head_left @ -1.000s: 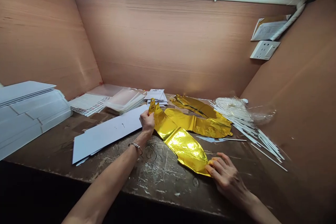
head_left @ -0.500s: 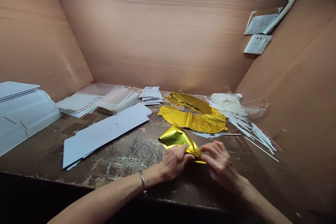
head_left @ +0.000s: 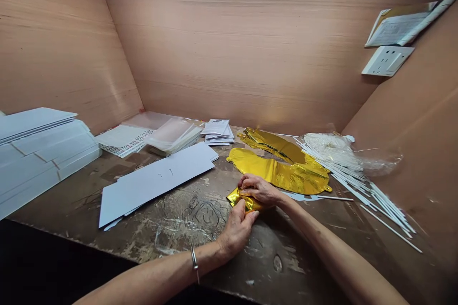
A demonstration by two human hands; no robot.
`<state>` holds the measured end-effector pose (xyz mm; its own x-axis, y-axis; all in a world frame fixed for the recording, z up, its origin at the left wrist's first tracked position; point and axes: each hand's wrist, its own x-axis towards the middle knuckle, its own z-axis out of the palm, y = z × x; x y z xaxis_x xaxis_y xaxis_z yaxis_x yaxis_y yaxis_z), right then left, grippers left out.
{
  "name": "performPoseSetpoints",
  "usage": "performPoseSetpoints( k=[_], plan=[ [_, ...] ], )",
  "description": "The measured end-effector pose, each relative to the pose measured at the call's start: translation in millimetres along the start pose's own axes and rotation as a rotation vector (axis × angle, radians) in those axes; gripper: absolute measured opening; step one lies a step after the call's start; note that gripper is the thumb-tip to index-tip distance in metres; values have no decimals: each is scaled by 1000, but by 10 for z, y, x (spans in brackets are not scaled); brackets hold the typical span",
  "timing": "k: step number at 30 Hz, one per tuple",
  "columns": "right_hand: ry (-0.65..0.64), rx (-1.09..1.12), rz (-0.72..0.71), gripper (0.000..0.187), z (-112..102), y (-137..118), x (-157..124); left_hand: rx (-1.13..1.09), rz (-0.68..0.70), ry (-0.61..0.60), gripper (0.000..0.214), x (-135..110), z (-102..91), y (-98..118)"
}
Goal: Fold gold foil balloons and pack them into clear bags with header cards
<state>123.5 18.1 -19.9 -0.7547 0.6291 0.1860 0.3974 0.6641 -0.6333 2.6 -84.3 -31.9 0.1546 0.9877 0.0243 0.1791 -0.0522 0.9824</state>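
A shiny gold foil balloon (head_left: 234, 196), flat and folded small, lies at the front middle of the table under both hands. My left hand (head_left: 236, 228), with a metal bangle on its wrist, grips its near edge between thumb and fingers. Curled over its far side, my right hand (head_left: 260, 189) closes on the foil, and its palm hides part of it. Just beyond the hands lie more flat gold foil balloons (head_left: 300, 174), spread in a curved pile. A white stick (head_left: 334, 198) rests to the right of my right hand.
Many white sticks (head_left: 386, 207) fan out at the right near a clear plastic bag (head_left: 379, 162). White card sheets (head_left: 157, 183) lie left of the hands. Behind them are clear plastic sleeves (head_left: 175, 136) and folded leaflets (head_left: 217, 129). Stacked white boxes (head_left: 46, 147) stand far left.
The foil has been folded down into a smaller bundle. My right hand has moved from its right end to over its top, left and away from me. The view has shifted left.
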Motion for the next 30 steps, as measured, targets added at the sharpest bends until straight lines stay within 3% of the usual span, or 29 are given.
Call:
performPoseSetpoints(
  k=[4, 7, 9, 11, 14, 17, 20, 25, 30],
  plan=[
    [-20, -167, 9, 20, 48, 32, 29, 20, -26, 65, 7, -38, 48, 6],
    [-14, -290, 1, 22, 83, 33, 30, 194, -13, 70, 11, -147, 19, 72],
    [-11, -356, -9, 22, 109, 32, 26, 430, 137, 98, 22, -222, -50, 114],
    [-12, -423, -10, 22, 135, 26, 25, 708, 393, 92, 32, -270, -137, 127],
    [-3, -524, 0, 24, 170, 4, 38, 998, 655, -92, 39, -294, -234, 83],
    [36, -575, 1, 26, 207, -35, 57, 1107, 661, -236, 52, -311, -249, 7],
    [102, -599, 12, 31, 249, -77, 69, 1148, 612, -246, 54, -320, -233, -31],
    [187, -593, 33, 26, 333, -68, 89, 1187, 620, -279, 35, -235, -243, -28],
    [366, -351, 106, 17, 218, 12, 80, 1338, 696, -264, 46, -176, -184, -59]
  ],
)
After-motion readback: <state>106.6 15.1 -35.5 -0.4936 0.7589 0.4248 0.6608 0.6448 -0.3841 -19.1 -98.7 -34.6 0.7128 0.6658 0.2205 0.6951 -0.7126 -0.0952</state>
